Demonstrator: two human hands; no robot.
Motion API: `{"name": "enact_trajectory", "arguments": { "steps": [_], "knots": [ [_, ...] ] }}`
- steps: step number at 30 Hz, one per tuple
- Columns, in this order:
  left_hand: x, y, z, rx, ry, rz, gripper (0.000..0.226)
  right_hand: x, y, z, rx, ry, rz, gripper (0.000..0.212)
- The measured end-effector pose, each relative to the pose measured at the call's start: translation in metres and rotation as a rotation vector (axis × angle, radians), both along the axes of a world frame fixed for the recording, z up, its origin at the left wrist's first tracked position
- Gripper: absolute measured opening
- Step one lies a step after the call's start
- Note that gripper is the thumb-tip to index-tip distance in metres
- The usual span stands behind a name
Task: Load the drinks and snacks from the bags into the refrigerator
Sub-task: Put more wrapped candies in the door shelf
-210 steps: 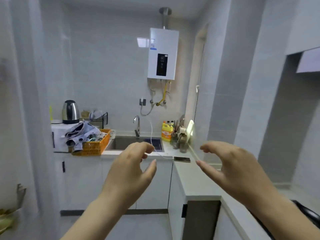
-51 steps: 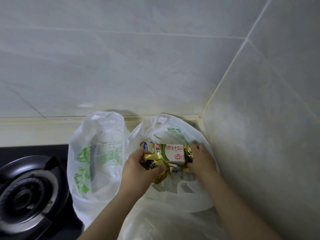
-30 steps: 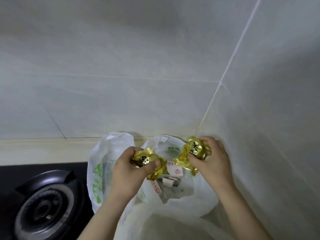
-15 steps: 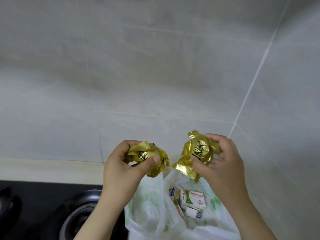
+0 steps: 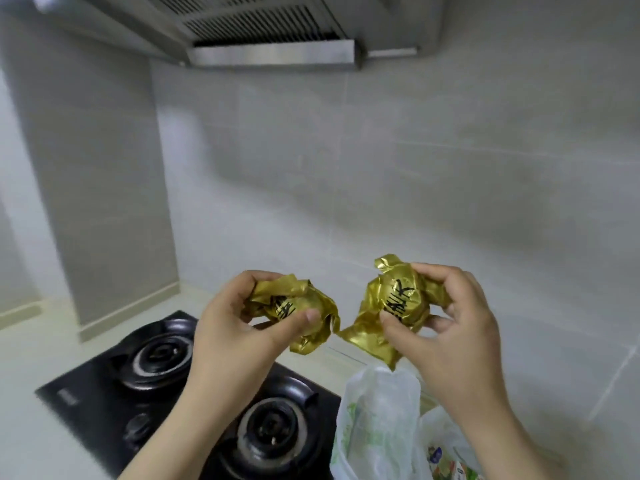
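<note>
Two snacks in crumpled gold foil are out of the bags and held in the air above the table (image 5: 48,355), one per hand.

- The left snack (image 5: 294,308) is in the left hand (image 5: 235,336). The grip is closed round it, with the thumb across the front and the fingers curled behind.
- The right snack (image 5: 394,303) is in the right hand (image 5: 450,327). The grip is closed round it, with the thumb on the lower front and the fingertips on the top and far side.
- The loose foil edges of the two wrappers lie just beside each other. Whether they touch cannot be told.

Status: these two items are unpacked but not yet loaded. The refrigerator is not in view, so nothing can be confirmed as loaded. The task appears to be at an early stage.

Below the right hand are two white plastic bags, the left bag (image 5: 377,420) and the right bag (image 5: 448,433), beside the black stove (image 5: 156,372). Coloured packaging (image 5: 440,460) shows in the mouth of the right bag, so items are left to move.

Limits of view:
- The black print on the wrappers is not readable.
- The frame edge cuts off the right bag, so its item count cannot be told.
- The left bag's film hides its contents.
- The range hood (image 5: 270,36) above is partly cut off.
</note>
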State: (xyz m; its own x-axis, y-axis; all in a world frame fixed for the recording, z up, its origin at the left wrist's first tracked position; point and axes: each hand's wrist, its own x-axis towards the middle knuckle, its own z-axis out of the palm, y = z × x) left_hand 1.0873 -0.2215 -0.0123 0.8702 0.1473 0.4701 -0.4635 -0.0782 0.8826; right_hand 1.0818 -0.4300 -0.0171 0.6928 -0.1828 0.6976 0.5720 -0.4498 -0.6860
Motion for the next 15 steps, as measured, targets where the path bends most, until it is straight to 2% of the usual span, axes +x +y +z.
{"name": "enact_trajectory", "arguments": {
  "steps": [8, 12, 15],
  "knots": [
    [-0.095, 0.085, 0.016, 0.065, -0.055, 0.369, 0.039, -0.014, 0.096, 0.013, -0.074, -0.064, 0.322, 0.053],
    [-0.149, 0.133, 0.029, 0.068, -0.094, 0.516, 0.046, -0.038, 0.161, 0.031, -0.109, -0.120, 0.477, 0.053],
    [-0.190, 0.170, 0.037, 0.050, -0.123, 0.616, 0.038, -0.061, 0.213, 0.043, -0.117, -0.164, 0.581, 0.053]
  ]
}}
